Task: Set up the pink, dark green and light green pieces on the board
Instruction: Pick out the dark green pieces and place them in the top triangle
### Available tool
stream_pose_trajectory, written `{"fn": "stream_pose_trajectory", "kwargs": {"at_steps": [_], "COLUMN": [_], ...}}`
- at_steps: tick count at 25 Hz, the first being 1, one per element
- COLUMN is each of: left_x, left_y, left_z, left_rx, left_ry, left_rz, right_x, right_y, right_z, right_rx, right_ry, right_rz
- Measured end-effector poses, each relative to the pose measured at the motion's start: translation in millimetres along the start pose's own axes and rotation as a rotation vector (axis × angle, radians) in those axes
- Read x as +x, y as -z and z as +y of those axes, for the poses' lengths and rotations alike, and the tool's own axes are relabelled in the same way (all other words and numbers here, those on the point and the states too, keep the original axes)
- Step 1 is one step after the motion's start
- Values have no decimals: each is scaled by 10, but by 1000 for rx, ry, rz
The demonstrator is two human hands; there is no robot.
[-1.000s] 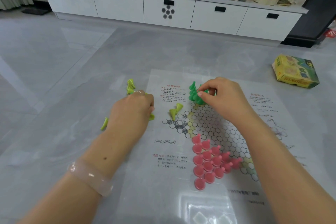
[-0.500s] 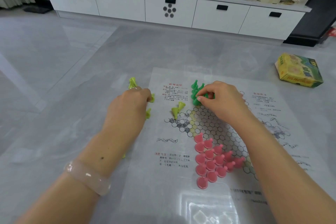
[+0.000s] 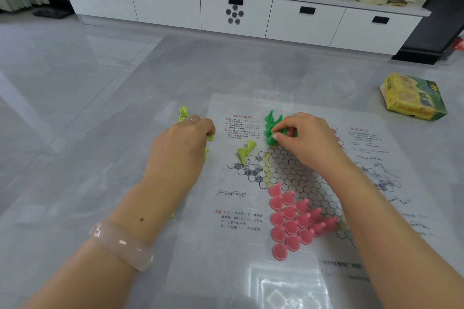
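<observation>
While the pink pieces (image 3: 292, 221) fill their corner at lower centre of the board (image 3: 296, 183), the right hand (image 3: 306, 138) pinches one of the dark green pieces (image 3: 272, 128) at centre, and the left hand (image 3: 183, 143) curls over scattered light green pieces (image 3: 246, 150), mostly unplaced, left of centre.

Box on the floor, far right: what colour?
Mostly yellow, with green print; head view shows the box.

Head cam, fwd-down, close over board (image 3: 296, 178)

Pink pieces (image 3: 292, 221), hexagon-patterned board (image 3: 296, 173)
</observation>
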State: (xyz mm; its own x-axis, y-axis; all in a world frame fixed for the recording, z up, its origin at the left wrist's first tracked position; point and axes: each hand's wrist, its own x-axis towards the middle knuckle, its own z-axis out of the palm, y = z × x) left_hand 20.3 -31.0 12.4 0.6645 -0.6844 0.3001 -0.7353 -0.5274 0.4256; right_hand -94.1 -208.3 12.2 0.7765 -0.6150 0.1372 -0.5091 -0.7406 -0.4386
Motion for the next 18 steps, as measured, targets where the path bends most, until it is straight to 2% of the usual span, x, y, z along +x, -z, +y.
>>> {"fn": "stream_pose_trajectory", "kwargs": {"at_steps": [3, 5, 7, 9, 10, 12, 14, 18], "left_x": [-11, -17, -21, -30, -33, -52, -71, -97], "left_y": [35, 89, 145, 209, 229, 248, 260, 230], "left_z": [13, 66, 159, 249, 280, 317, 353, 401], "left_rx": [-64, -178, -551, -1139, -1362, -1626, -1735, -1799], "left_ry": [-7, 35, 185, 353, 419, 517, 563, 598], "left_rz": [59, 82, 36, -72, -122, -205, -275, -338], "right_x": [-17, -56, -124, -200, -229, -254, -261, -275], "right_y": [106, 212, 296, 323, 309, 274, 264, 260], "right_z": [-39, -124, -262, -409, -465, -536, -568, -560], "right_rx": [66, 218, 435, 601, 659, 767, 841, 849], "right_ry": [-6, -6, 17, 82, 118, 162, 182, 202], "right_rz": [73, 127, 63, -101, -167, -205, -175, -134]}}
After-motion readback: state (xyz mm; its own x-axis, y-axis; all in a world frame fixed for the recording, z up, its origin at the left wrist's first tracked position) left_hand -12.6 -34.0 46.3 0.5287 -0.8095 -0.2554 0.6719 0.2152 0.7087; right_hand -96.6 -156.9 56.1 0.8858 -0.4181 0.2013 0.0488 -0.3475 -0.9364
